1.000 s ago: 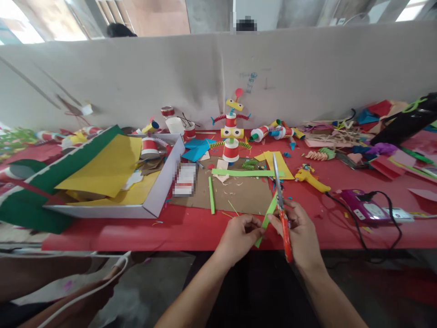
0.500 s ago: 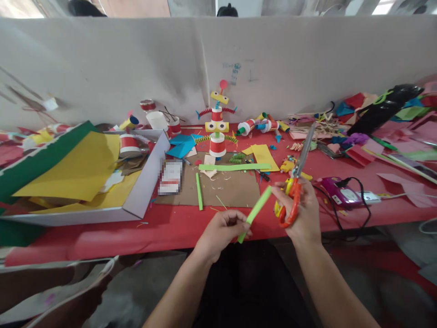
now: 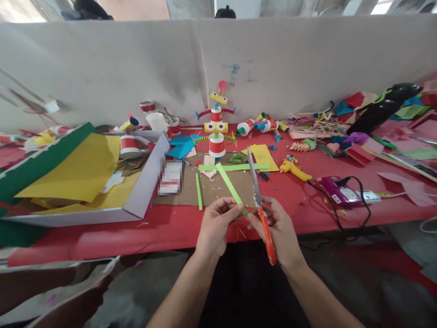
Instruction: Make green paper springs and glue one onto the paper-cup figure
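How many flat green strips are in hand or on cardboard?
3: held strip in the left hand, long strip across the back of the cardboard, short strip on its left part; more may be hidden.

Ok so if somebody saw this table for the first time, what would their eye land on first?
Probably the paper-cup figure with two pairs of big eyes, standing near the middle of the red table, towards the back. Next, perhaps, the orange-handled scissors in the right hand, beside the green strip in the left hand. The box of yellow paper on the left likely stands out too.
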Motion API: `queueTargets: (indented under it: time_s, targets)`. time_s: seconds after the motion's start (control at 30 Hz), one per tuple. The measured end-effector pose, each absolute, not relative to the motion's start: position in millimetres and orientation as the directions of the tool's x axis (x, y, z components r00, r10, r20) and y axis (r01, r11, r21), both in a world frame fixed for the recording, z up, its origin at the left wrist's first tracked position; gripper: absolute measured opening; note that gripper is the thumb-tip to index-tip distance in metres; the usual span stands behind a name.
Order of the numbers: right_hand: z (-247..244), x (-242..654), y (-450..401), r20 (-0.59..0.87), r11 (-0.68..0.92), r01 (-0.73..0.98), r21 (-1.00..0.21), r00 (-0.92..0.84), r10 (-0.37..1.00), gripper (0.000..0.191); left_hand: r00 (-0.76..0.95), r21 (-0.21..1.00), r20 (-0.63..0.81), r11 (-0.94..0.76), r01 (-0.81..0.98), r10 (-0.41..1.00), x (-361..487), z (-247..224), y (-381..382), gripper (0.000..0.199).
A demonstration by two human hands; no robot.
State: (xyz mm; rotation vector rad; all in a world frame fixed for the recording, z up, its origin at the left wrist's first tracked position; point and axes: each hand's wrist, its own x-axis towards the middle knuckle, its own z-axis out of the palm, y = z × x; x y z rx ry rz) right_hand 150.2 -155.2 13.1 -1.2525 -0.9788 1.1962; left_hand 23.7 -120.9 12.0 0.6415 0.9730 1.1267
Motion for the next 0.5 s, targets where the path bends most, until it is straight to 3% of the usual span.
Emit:
queueTargets:
  time_s: [0.17, 0.33, 0.4, 0.5]
  targets:
    - [10, 149, -156, -0.106, -0.081, -0.163, -0.983, 0.151, 0.983, 0.042, 0.153, 0.777, -0.362, 0.388, -0.495, 0.920, 20, 12, -121, 0.022]
    - [10, 149, -154, -0.120, -0.097, -0.170, -0.981, 0.133, 0.984, 0.043, 0.206, 0.854, -0.343, 0.396, -0.337, 0.916, 18, 12, -124, 0.019]
    - [12, 151, -157, -0.095, -0.083, -0.090, -0.993, 0.138, 0.986, 0.039, 0.184, 0.868, -0.344, 0.386, -0.312, 0.921, 16, 12, -123, 0.020]
    - [12, 163, -166, -0.011, -0.024, 0.193, -0.981, 0.070, 0.997, 0.041, 0.160, 0.850, -0.367, 0.400, -0.344, 0.916, 9, 13, -118, 0.020]
